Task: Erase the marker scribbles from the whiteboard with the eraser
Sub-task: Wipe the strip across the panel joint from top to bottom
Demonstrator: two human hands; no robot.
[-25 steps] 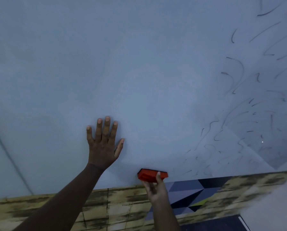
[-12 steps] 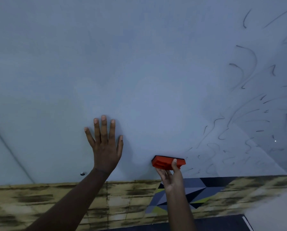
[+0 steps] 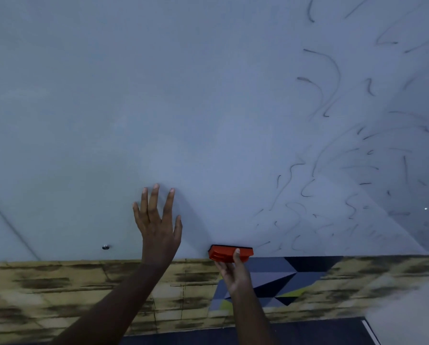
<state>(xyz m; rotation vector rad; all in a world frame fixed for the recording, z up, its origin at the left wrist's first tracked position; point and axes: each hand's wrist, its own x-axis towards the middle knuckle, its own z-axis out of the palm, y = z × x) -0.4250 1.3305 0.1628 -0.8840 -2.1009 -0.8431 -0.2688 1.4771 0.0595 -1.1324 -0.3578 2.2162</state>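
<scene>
Eraser (image 3: 231, 254) sits at the bottom edge of the board (image 3: 158, 95), held from below by the right hand (image 3: 233, 271), whose thumb and fingers clamp its red body; its wiping face seems to lie against the surface, though the contact itself cannot be made out. The left hand (image 3: 158, 225) is spread, fingers straight, at the board just left of the eraser, holding nothing; whether the palm presses or only hovers is unclear. The scribbles (image 3: 333, 170) fill the right part of the board, the nearest faint ones just right of the eraser and the rest well up and to the right. To do this stroke well, I would keep the felt flat, not tipped on an edge, press evenly and sweep rightward through the low marks, then work upward in overlapping passes. Light, half-wiped streaks are the likely failure, so go over them twice. The left hand serves best as a brace.
</scene>
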